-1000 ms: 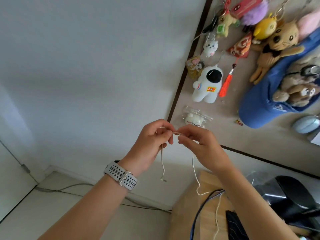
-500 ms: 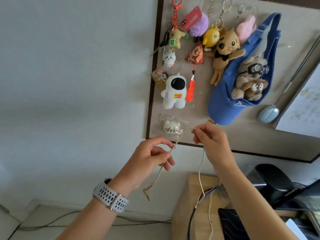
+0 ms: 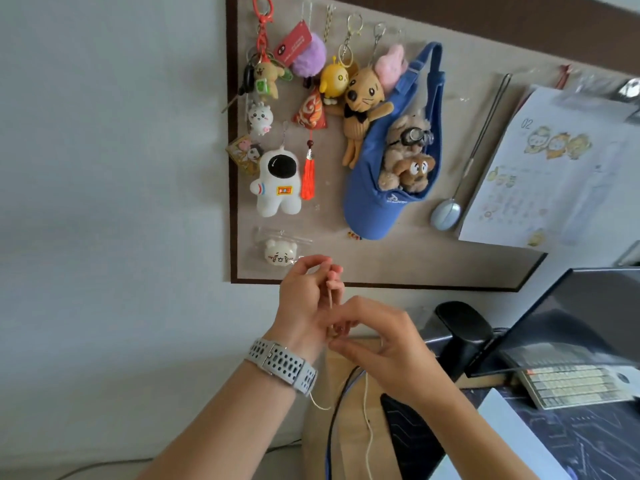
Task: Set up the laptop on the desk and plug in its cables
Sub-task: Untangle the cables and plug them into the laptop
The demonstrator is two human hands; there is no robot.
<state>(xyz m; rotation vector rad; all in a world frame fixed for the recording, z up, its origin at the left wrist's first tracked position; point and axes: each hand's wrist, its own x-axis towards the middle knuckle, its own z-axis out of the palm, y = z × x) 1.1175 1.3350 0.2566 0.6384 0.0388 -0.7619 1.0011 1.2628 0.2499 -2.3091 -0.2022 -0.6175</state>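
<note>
Comparing with half a second ago, the hands are found drawn together again: the left hand [image 3: 306, 299] is raised, a thin white cable [image 3: 367, 410] pinched in its curled fingers, while the right hand [image 3: 384, 344] is brought in just below, fingers bent near the same strand; its grip cannot be confirmed. The cable is seen trailing down past the desk [image 3: 588, 438] edge. No laptop can be identified with certainty. Untangling is judged ongoing; nothing is plugged yet.
</note>
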